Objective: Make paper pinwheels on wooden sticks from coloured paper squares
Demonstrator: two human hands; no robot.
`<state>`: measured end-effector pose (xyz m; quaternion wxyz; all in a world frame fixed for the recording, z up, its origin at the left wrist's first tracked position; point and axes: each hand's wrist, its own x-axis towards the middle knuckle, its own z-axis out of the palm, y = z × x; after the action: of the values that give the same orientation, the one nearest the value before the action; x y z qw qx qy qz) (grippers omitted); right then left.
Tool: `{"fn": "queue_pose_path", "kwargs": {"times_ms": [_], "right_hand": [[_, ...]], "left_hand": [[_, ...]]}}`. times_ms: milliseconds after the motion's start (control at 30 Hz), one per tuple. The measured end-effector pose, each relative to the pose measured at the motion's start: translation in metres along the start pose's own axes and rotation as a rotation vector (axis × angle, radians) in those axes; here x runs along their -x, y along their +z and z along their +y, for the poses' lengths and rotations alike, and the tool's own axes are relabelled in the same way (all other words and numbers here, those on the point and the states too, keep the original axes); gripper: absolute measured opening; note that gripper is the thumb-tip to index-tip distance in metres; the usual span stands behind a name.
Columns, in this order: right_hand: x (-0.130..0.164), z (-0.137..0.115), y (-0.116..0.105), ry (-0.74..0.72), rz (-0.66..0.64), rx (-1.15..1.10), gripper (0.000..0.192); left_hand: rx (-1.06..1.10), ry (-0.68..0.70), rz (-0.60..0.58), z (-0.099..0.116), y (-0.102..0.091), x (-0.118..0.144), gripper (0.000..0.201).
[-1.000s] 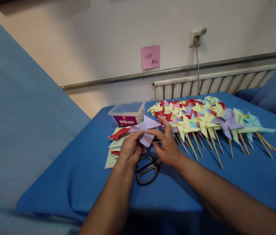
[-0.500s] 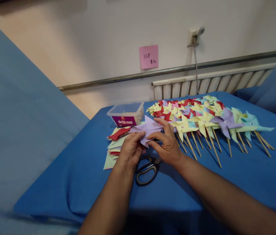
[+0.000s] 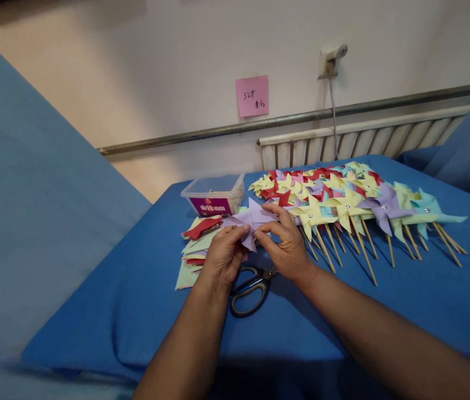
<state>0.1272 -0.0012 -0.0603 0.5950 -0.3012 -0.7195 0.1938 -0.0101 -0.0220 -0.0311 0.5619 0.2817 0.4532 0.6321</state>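
Note:
Between my hands is a purple paper pinwheel (image 3: 255,214), its pointed blades spread. My left hand (image 3: 225,253) pinches it from the lower left with thumb and fingers. My right hand (image 3: 285,244) grips its right side, thumb and index finger close to the lower blade. Part of the pinwheel is hidden behind the fingers, and I cannot make out a stick on it. Just below, black-handled scissors (image 3: 251,291) lie on the blue cloth, their blades partly covered by my right hand. A stack of coloured paper (image 3: 193,255) lies beside my left hand.
Many finished pinwheels (image 3: 347,206) on wooden sticks lie in rows at the right. A clear plastic box (image 3: 214,191) with a purple label stands behind the paper. The blue-covered table (image 3: 135,311) backs onto a wall with a radiator (image 3: 364,136). Blue curtains (image 3: 43,194) hang at both sides.
The right thumb and index finger have shifted slightly at the lower part of the purple pinwheel. Both hands still hold it in nearly the same place.

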Motion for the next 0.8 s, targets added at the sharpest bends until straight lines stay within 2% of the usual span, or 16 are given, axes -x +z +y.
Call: {"fn": "queue_pose_path", "kwargs": {"times_ms": [200, 467, 800], "right_hand": [[0.0012, 0.0018, 0.0027, 0.038, -0.012, -0.051, 0.003], [0.0001, 0.0016, 0.0012, 0.091, 0.004, -0.083, 0.010], [-0.0050, 0.0066, 0.0015, 0.230, -0.007, -0.063, 0.016]], "left_hand": [[-0.016, -0.015, 0.014, 0.0019, 0.0019, 0.0017, 0.025], [-0.048, -0.004, 0.028, 0.0040, 0.0058, 0.0049, 0.024], [-0.167, -0.034, 0.019, 0.0030, 0.0075, 0.0072, 0.020]]}}
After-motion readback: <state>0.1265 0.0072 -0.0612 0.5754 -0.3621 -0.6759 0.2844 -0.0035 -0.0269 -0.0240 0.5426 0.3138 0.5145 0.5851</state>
